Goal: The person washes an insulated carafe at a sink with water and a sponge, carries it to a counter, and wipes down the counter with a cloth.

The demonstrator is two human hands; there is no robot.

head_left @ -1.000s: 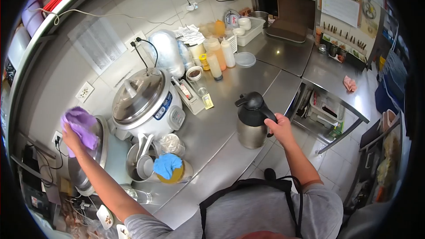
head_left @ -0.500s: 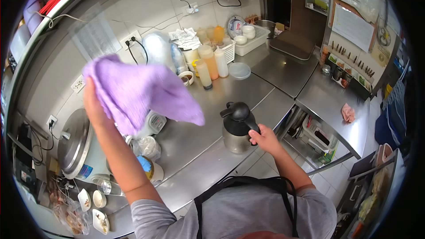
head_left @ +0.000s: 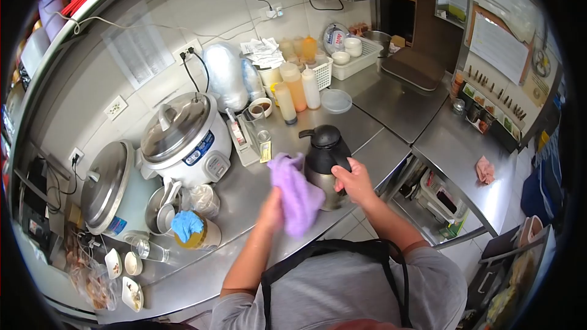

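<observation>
A purple cloth (head_left: 295,194) hangs bunched from my left hand (head_left: 271,209), whose fingers are closed round its edge. It is right beside a thermal carafe (head_left: 325,154) with a black top and a steel lower body; whether cloth and carafe touch I cannot tell. My right hand (head_left: 356,181) grips the carafe's handle on the right side. The carafe stands upright near the front of the steel counter (head_left: 257,241), and the cloth covers part of its lower left side.
Left stand two large cookers (head_left: 180,134) (head_left: 107,189), a blue cloth (head_left: 187,226) on a container, and small bowls (head_left: 131,293). Behind the carafe are sauce bottles (head_left: 293,88), a round lid (head_left: 336,101) and a white basket (head_left: 358,61). A pink cloth (head_left: 485,170) lies on the right counter.
My left hand has brought the purple cloth down and to the right, from high over the cookers to beside the carafe. My right hand still holds the handle.
</observation>
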